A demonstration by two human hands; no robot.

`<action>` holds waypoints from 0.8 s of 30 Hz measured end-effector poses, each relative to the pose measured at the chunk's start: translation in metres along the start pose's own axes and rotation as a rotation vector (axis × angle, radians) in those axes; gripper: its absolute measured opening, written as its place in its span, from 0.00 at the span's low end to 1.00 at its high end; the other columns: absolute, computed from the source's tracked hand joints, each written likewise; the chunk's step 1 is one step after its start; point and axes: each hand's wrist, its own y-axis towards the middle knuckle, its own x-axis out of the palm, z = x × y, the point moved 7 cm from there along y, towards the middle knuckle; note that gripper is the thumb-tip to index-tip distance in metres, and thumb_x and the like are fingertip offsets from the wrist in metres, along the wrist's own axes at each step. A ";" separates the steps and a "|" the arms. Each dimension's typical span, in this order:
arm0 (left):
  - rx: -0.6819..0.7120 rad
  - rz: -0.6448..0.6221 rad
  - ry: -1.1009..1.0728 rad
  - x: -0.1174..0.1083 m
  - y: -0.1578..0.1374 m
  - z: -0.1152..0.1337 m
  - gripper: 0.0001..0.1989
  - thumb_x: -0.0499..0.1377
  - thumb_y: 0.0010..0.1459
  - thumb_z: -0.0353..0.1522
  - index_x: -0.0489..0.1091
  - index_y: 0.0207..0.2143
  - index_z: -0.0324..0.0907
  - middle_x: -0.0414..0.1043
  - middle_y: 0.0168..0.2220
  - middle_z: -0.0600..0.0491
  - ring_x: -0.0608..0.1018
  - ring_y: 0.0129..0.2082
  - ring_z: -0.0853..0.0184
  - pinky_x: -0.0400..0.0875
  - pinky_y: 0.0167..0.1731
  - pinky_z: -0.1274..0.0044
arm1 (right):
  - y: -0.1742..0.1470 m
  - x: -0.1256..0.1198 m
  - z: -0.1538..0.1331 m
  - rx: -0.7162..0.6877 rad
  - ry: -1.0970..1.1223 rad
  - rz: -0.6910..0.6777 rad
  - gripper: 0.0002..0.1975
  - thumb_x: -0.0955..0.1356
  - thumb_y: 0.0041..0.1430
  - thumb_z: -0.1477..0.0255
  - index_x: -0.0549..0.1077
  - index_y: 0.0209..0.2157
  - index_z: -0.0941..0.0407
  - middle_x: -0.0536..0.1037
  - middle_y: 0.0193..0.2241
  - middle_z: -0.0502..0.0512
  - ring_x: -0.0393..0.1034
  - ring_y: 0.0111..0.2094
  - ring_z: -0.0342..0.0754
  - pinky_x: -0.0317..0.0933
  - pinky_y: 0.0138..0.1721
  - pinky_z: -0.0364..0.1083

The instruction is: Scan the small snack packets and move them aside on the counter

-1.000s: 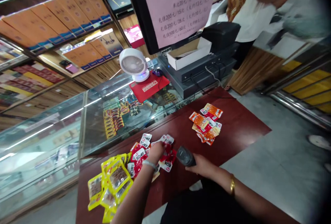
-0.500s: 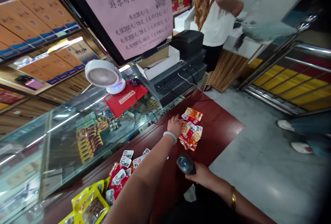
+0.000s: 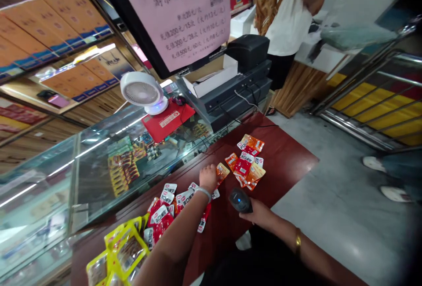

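Left hand [image 3: 208, 177]: rests low on the dark red wooden table [image 3: 290, 163], grip closed on one small orange foil snack packet [image 3: 222, 172], which lies at the fingertips between two heaps. A pale bangle sits at the wrist.

Right hand [image 3: 260, 213]: grip wrapped around a black handheld barcode scanner [image 3: 240, 200] with a blue light on its top, held just above the table, near the orange packet. A gold bangle sits further up the arm.

Heap of orange and red snack packets [image 3: 248, 163]: on the table just beyond the scanner, loosely overlapping.

Heap of red and white snack packets [image 3: 166, 209]: on the table beside the left forearm, partly hidden by it.

Yellow-edged snack pouches [image 3: 125, 251]: at the near end of the table, overlapping.

Glass display case [image 3: 99, 163]: adjoins the table's far edge, with goods inside. On top stand a small white desk fan [image 3: 141, 92] and a red mat [image 3: 168, 121].

Black cash register [image 3: 237, 92]: beyond the table, under a pink paper notice [image 3: 191, 13].

Another person in a white top [image 3: 290, 17]: stands behind the register.
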 end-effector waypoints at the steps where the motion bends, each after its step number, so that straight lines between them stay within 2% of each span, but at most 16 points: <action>1: -0.012 -0.009 -0.018 0.004 -0.006 -0.005 0.20 0.63 0.57 0.40 0.66 0.48 0.37 0.73 0.48 0.39 0.75 0.50 0.53 0.64 0.49 0.66 | 0.000 0.002 -0.001 0.028 0.005 -0.007 0.24 0.76 0.47 0.65 0.75 0.47 0.58 0.84 0.37 0.57 0.78 0.38 0.56 0.71 0.40 0.50; 5: 0.018 -0.043 -0.107 0.014 -0.029 -0.019 0.20 0.64 0.57 0.37 0.64 0.49 0.40 0.75 0.46 0.43 0.77 0.48 0.57 0.65 0.47 0.70 | 0.002 0.013 -0.015 0.115 0.009 -0.038 0.20 0.75 0.51 0.67 0.73 0.45 0.58 0.79 0.22 0.49 0.71 0.20 0.46 0.63 0.22 0.42; 8: 0.061 -0.065 -0.164 0.018 -0.044 -0.027 0.19 0.62 0.58 0.33 0.63 0.50 0.41 0.76 0.45 0.45 0.78 0.45 0.61 0.67 0.45 0.74 | 0.005 0.022 -0.034 0.106 -0.002 -0.028 0.17 0.74 0.52 0.70 0.72 0.43 0.58 0.74 0.18 0.45 0.66 0.16 0.43 0.58 0.19 0.40; 11: 0.088 -0.070 -0.191 0.020 -0.057 -0.032 0.16 0.60 0.59 0.29 0.62 0.49 0.41 0.76 0.46 0.45 0.78 0.46 0.63 0.66 0.46 0.75 | 0.006 0.033 -0.047 0.100 -0.034 -0.015 0.15 0.74 0.52 0.70 0.72 0.41 0.59 0.71 0.15 0.43 0.66 0.16 0.43 0.57 0.18 0.41; 16: 0.075 -0.065 -0.171 0.010 -0.080 -0.051 0.20 0.59 0.57 0.26 0.62 0.52 0.41 0.74 0.49 0.45 0.77 0.47 0.64 0.67 0.46 0.76 | 0.002 0.050 -0.050 0.076 -0.034 -0.035 0.15 0.74 0.52 0.68 0.73 0.41 0.57 0.73 0.16 0.45 0.70 0.18 0.46 0.59 0.20 0.42; 19: 0.028 -0.085 -0.107 -0.002 -0.092 -0.075 0.17 0.59 0.59 0.29 0.64 0.51 0.40 0.75 0.47 0.42 0.77 0.46 0.60 0.67 0.47 0.71 | 0.001 0.057 -0.045 0.037 -0.018 -0.066 0.20 0.75 0.51 0.66 0.74 0.44 0.57 0.78 0.22 0.49 0.72 0.21 0.47 0.62 0.23 0.43; 21: 0.005 -0.094 -0.043 -0.010 -0.095 -0.086 0.17 0.61 0.57 0.31 0.67 0.49 0.39 0.74 0.48 0.40 0.76 0.49 0.54 0.66 0.50 0.65 | 0.000 0.059 -0.039 0.026 -0.015 -0.082 0.21 0.76 0.50 0.65 0.74 0.45 0.57 0.80 0.25 0.51 0.72 0.22 0.47 0.63 0.24 0.43; 24: 0.029 -0.061 0.000 -0.019 -0.082 -0.074 0.19 0.66 0.53 0.33 0.71 0.48 0.41 0.72 0.52 0.40 0.72 0.55 0.51 0.63 0.54 0.62 | 0.001 0.056 -0.029 0.063 -0.010 -0.059 0.21 0.76 0.49 0.65 0.74 0.44 0.58 0.80 0.25 0.51 0.70 0.19 0.45 0.62 0.23 0.44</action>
